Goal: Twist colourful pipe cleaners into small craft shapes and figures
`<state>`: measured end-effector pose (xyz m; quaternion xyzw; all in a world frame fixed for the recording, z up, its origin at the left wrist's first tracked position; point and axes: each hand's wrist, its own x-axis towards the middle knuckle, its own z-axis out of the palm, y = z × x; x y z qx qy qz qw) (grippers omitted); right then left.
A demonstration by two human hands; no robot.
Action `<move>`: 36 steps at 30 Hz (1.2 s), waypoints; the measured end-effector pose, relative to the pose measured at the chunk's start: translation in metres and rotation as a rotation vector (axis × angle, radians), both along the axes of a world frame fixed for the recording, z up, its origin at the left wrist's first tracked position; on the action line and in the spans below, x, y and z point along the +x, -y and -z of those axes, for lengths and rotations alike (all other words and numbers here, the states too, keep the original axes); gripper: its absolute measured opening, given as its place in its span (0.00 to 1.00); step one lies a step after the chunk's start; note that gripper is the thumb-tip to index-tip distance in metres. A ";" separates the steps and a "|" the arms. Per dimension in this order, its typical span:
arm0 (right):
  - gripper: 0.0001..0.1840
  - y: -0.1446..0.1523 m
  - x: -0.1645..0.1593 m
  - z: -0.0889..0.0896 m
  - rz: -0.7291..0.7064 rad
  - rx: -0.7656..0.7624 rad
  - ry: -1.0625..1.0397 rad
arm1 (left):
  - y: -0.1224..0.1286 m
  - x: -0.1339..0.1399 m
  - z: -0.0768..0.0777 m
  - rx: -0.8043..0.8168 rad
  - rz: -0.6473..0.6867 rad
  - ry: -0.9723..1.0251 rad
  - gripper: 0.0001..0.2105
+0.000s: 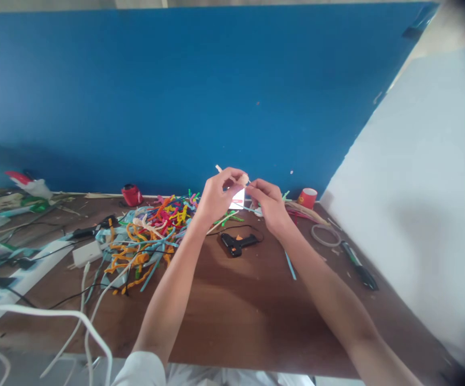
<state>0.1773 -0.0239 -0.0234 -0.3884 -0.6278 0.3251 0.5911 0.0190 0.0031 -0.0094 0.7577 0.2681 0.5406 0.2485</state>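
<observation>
Both hands are raised above the far part of the bench (224,311), close together in front of the blue wall (176,102), with a small cream fuzzy piece (244,180) held between them. The left hand (225,194) has a narrow grip — thumb and forefinger drawn in around the left side of the piece, only the piece itself keeping them apart — and a pale stem end (218,168) pokes out above its knuckles on the far left. The right hand (267,199) meets the piece from the other side, its thumb and forefinger pinched together at the edge, with hardly any gap between the tips; the remaining fingers are curled, and whether they hold anything I cannot tell. Just behind and below the fingertips glows a bright phone screen (237,200), partly covered by the left hand. A black hot glue gun (238,244) with an orange trigger lies on the bench below the hands, untouched by either. To the left of it spreads a tangled heap of coloured pipe cleaners (172,217), orange, yellow, red and light blue among them, beside the left forearm. A light blue strip (290,265) shows near the right forearm — a red-and-white paper cup (307,198) stands farther back, near the wall.
</observation>
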 end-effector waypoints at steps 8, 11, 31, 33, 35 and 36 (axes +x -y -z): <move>0.13 0.000 0.001 -0.009 -0.489 -0.514 -0.458 | 0.007 -0.001 -0.003 0.192 -0.092 -0.171 0.06; 0.14 0.001 0.001 -0.007 -0.288 -0.324 -0.254 | 0.003 -0.002 -0.001 0.058 -0.074 -0.117 0.05; 0.09 -0.001 0.003 0.001 0.148 0.230 0.328 | -0.003 0.000 0.005 -0.019 -0.075 0.000 0.08; 0.10 0.002 0.002 -0.004 -0.072 -0.029 0.017 | 0.000 0.000 0.004 0.119 -0.119 -0.063 0.08; 0.11 0.004 0.004 -0.008 -0.305 -0.276 -0.250 | 0.003 0.000 0.003 0.260 -0.135 -0.110 0.08; 0.12 0.005 0.005 -0.010 -0.406 -0.385 -0.346 | 0.003 -0.001 0.003 0.317 -0.135 -0.124 0.08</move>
